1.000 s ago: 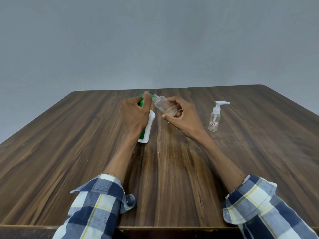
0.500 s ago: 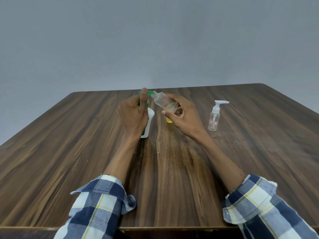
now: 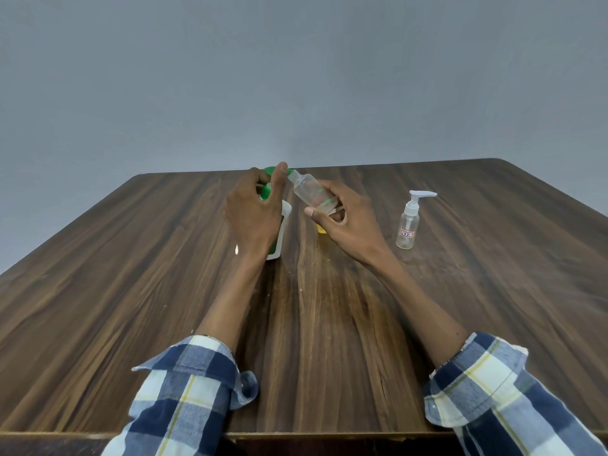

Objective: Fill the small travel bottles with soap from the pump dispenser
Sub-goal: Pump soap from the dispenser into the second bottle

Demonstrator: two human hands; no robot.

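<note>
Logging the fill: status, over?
Left hand grips dispenser, thumb on pump. Right hand holds open bottle tilted at spout. Second bottle capped, aside. Nothing blocking.

Navy-white plaid sleeves (image 3: 187,386), thin yellow lines, cuffs rolled.

The middle of the wooden table (image 3: 164,307) is taken up by the left hand (image 3: 253,215) around the pump dispenser (image 3: 279,232) and the right hand (image 3: 348,225) holding a tilted clear bottle (image 3: 311,190). A narrow gap is left between them. A capped travel bottle (image 3: 409,225) stands apart to the right. Bare tabletop is seen on the left side, the near middle and the far right.
</note>
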